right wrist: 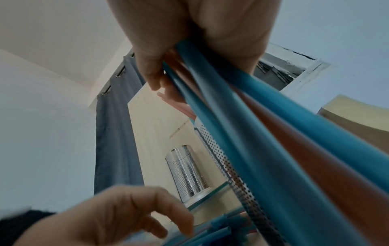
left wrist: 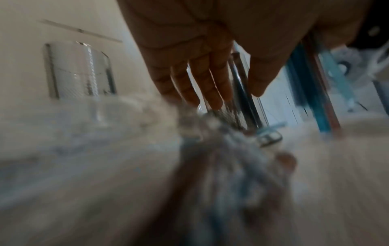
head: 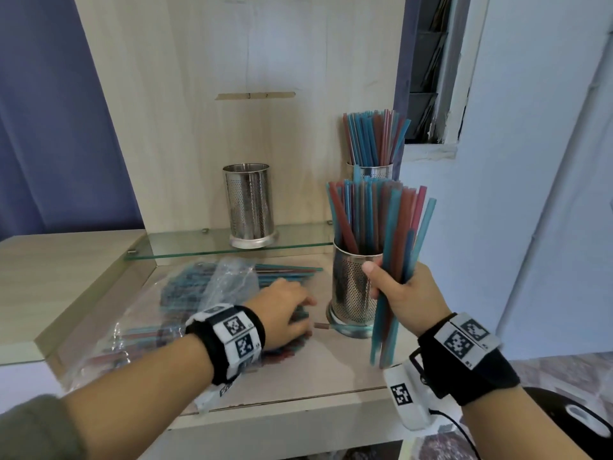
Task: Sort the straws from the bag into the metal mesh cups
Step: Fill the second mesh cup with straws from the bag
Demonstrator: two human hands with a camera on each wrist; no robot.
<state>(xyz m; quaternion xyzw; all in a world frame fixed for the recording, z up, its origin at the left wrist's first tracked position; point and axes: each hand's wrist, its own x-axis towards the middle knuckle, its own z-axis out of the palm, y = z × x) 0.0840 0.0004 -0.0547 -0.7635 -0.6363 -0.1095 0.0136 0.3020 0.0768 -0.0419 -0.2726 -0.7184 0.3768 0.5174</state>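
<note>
We see the main risk in the bundle of straws point(head: 394, 287) that our right hand point(head: 403, 295) clamps upright just beside the near perforated cup point(head: 353, 293): that cup already looks crowded, so pushing more in could splay the standing straws or tip the cup. A few lower ends hang unevenly below the fist, and one could catch the rim and slide out. At ten o'clock from that cup, our left hand point(head: 285, 308) lies on the loose straws spilling from the clear plastic bag point(head: 212, 283); the slick film could drag along with a grab and roll straws off the wooden counter point(head: 315, 373).

Our right fist is upright, thumb toward the cup and fingers wrapped round the bundle's lower part. Our left hand reaches palm down, fingers extended and slightly apart over the pile; we judge it is gripping nothing yet.

The empty perforated cup point(head: 250, 207) stands on the glass shelf point(head: 185, 242) at eleven o'clock, and the far cup point(head: 373, 169), also full, at twelve.
</note>
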